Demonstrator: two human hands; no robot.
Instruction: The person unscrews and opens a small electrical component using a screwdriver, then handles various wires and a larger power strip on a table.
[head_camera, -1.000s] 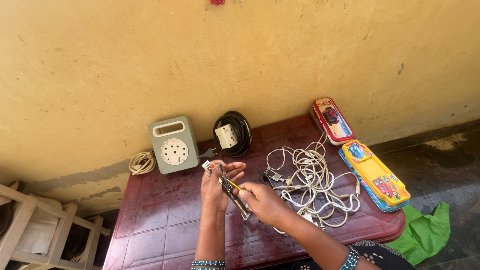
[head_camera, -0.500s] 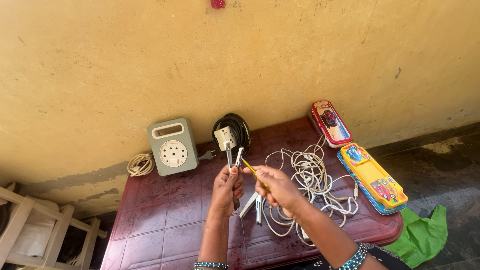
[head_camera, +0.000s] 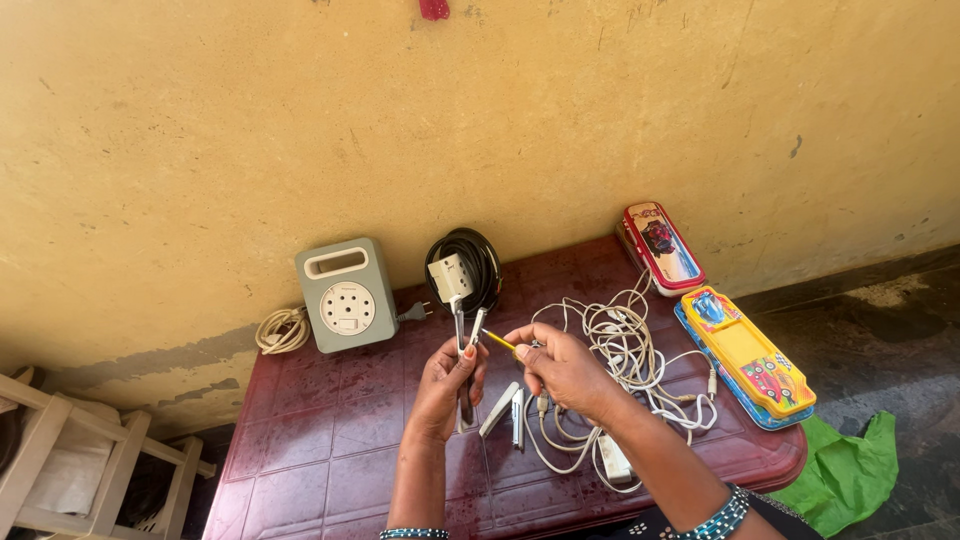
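Above the middle of the maroon tabletop (head_camera: 330, 450), my left hand (head_camera: 445, 385) closes its fingers round a pair of pliers (head_camera: 465, 345), handles down in my palm, the 2 metal tips parted and pointing up. My right hand (head_camera: 565, 370) pinches a thin yellow-handled tool (head_camera: 500, 342), its tip just beside the pliers. Right of my hands a tangle of white cables (head_camera: 620, 350) fills the surface up to 2 pencil boxes (head_camera: 745, 355) at the right edge. Against the wall (head_camera: 500, 120) stand a grey socket box (head_camera: 345, 295) and a black cord coil (head_camera: 485, 258). Open room lies at my left.
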